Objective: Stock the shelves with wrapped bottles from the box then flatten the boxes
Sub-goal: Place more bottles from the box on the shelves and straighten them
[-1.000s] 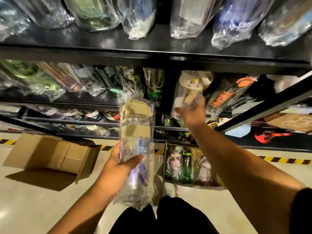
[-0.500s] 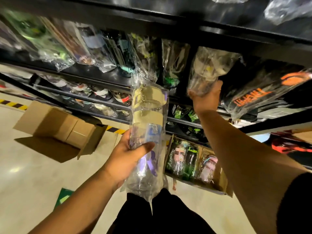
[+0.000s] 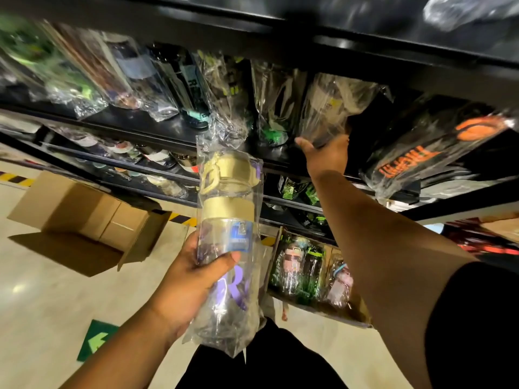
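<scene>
My left hand (image 3: 188,279) grips a clear wrapped bottle with a gold lid and purple lettering (image 3: 228,220), held upright in front of me. My right hand (image 3: 325,155) reaches up to the black shelf (image 3: 179,133) and holds the bottom of another wrapped bottle (image 3: 328,108) that lies tilted among the row of wrapped bottles there. On the floor below my right arm sits an open cardboard box (image 3: 362,310) with several wrapped bottles (image 3: 300,270) in it.
An empty open cardboard box (image 3: 84,217) lies on its side on the floor at left. A black and orange wrapped bottle (image 3: 427,158) lies on the shelf right of my right hand. Lower shelves hold more bottles. A green arrow sticker (image 3: 97,342) marks the floor.
My right hand has pushed its wrapped bottle up and deeper onto the shelf. My left hand has raised the gold-lidded bottle slightly. My view has tilted down and closer to the shelf.
</scene>
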Tool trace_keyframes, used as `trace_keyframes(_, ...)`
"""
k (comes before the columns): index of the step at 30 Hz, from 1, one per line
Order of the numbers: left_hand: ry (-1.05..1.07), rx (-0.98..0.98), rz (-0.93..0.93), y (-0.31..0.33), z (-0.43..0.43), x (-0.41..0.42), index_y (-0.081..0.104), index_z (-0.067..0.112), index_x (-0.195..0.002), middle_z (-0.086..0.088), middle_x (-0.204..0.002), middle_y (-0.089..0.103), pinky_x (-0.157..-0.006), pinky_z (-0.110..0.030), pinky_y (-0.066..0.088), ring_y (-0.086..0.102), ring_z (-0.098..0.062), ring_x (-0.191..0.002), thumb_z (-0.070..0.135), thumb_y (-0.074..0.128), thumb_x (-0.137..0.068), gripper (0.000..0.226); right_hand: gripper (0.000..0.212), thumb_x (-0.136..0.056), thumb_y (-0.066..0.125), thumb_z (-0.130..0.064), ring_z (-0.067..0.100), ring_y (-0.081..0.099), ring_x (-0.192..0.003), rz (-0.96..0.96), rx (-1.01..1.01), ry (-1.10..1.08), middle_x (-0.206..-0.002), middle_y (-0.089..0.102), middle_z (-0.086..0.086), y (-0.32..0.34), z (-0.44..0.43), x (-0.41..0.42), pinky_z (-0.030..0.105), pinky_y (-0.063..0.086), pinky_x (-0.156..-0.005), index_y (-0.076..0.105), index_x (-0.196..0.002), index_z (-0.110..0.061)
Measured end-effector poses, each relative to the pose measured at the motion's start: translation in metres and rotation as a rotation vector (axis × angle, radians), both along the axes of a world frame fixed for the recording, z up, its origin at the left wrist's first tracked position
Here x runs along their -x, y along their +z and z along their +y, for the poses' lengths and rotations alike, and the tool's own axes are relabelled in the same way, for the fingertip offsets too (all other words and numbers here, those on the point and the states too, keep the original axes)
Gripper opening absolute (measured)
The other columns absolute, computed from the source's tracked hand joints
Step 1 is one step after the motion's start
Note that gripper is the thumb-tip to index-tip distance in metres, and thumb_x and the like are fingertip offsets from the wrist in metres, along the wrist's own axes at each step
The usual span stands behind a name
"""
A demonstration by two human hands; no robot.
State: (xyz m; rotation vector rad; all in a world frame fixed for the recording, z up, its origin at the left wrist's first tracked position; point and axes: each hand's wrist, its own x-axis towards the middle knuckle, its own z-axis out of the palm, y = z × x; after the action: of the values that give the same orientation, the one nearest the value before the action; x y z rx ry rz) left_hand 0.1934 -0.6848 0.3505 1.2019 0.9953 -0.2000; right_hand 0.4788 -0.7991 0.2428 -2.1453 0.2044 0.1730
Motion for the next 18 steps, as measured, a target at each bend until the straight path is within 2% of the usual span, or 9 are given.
trace_keyframes(3, -0.031, -0.02, -0.017, 0.001, -0.001, -0.001, 0.057, 0.024, -0.131, -0.007, -0.107, 0.076, -0.094, -0.045, 0.055, 0.073, -0.027, -0.099, 0.006, 0.074, -0.084, 0.054, 0.076, -0.073, 0.086, -0.036, 0.028, 0.056, -0.121, 0.012, -0.014, 0.065, -0.133, 0.055, 0.01, -0.005, -0.006, 0.002, 0.031, 0.044, -0.101, 0.041, -0.129, -0.01)
trace_keyframes(6, -0.08, -0.026, -0.043, 0.002, -0.004, -0.005, 0.056, 0.022, -0.132, -0.005, -0.11, 0.075, -0.094, -0.043, 0.056, 0.072, -0.024, -0.1, 0.013, 0.085, -0.071, 0.068, 0.082, -0.075, 0.085, -0.02, 0.022, 0.052, -0.126, 0.039, -0.086, 0.107, -0.141, 0.05, 0.007, -0.005, -0.017, 0.009, 0.022, 0.036, -0.101, 0.034, -0.14, -0.015)
trace_keyframes(8, -0.09, -0.03, -0.065, 0.002, -0.006, -0.006, 0.056, 0.021, -0.133, -0.003, -0.109, 0.076, -0.089, -0.034, 0.057, 0.073, -0.02, -0.099, 0.015, 0.08, -0.072, 0.066, 0.096, -0.079, 0.082, -0.015, 0.018, 0.043, -0.135, 0.048, -0.144, 0.116, -0.152, 0.039, 0.005, 0.001, -0.023, 0.021, 0.022, 0.031, -0.108, 0.021, -0.152, -0.017)
trace_keyframes(10, -0.1, -0.016, -0.077, 0.002, -0.009, -0.006, 0.053, 0.019, -0.138, -0.003, -0.113, 0.075, -0.094, -0.037, 0.055, 0.072, -0.021, -0.103, 0.019, 0.077, -0.068, 0.073, 0.097, -0.086, 0.076, -0.016, 0.018, 0.036, -0.141, 0.069, -0.202, 0.101, -0.159, 0.027, 0.004, 0.013, -0.028, 0.045, 0.027, 0.03, -0.115, 0.01, -0.157, -0.019)
trace_keyframes(12, -0.123, 0.006, -0.076, -0.001, -0.014, -0.005, 0.049, 0.019, -0.141, -0.004, -0.116, 0.074, -0.099, -0.041, 0.052, 0.071, -0.022, -0.106, 0.02, 0.077, -0.065, 0.081, 0.086, -0.09, 0.071, -0.023, 0.022, 0.039, -0.139, 0.073, -0.257, 0.063, -0.156, 0.03, 0.008, 0.026, -0.035, 0.083, 0.036, 0.037, -0.114, 0.016, -0.156, -0.018)
trace_keyframes(13, -0.129, 0.022, -0.076, -0.001, -0.017, -0.004, 0.049, 0.019, -0.141, -0.005, -0.116, 0.074, -0.095, -0.037, 0.054, 0.071, -0.02, -0.104, 0.016, 0.077, -0.067, 0.079, 0.079, -0.092, 0.069, -0.027, 0.022, 0.044, -0.134, 0.096, -0.299, 0.057, -0.152, 0.035, 0.007, 0.034, -0.041, 0.105, 0.033, 0.042, -0.11, 0.021, -0.155, -0.019)
trace_keyframes(14, -0.138, 0.035, -0.083, -0.003, -0.02, -0.003, 0.049, 0.019, -0.14, -0.005, -0.116, 0.073, -0.088, -0.03, 0.057, 0.072, -0.017, -0.101, 0.01, 0.075, -0.072, 0.074, 0.071, -0.094, 0.066, -0.03, 0.018, 0.048, -0.128, 0.148, -0.346, 0.062, -0.147, 0.04, 0.003, 0.044, -0.048, 0.127, 0.023, 0.047, -0.103, 0.027, -0.153, -0.02)
trace_keyframes(16, -0.161, 0.056, -0.094, -0.006, -0.029, -0.003, 0.048, 0.02, -0.137, -0.005, -0.114, 0.073, -0.072, -0.019, 0.057, 0.073, -0.011, -0.092, 0.0, 0.071, -0.077, 0.066, 0.054, -0.096, 0.06, -0.035, 0.008, 0.054, -0.114, 0.318, -0.458, 0.096, -0.132, 0.05, -0.007, 0.059, -0.06, 0.166, 0.008, 0.046, -0.083, 0.04, -0.145, -0.024)
trace_keyframes(18, -0.205, 0.049, -0.091, -0.01, -0.037, -0.005, 0.047, 0.02, -0.137, -0.004, -0.113, 0.072, -0.073, -0.02, 0.056, 0.073, -0.012, -0.092, 0.005, 0.074, -0.07, 0.074, 0.043, -0.095, 0.061, -0.033, 0.008, 0.056, -0.112, 0.395, -0.553, 0.101, -0.125, 0.056, -0.009, 0.06, -0.074, 0.191, 0.014, 0.046, -0.086, 0.049, -0.136, -0.026)
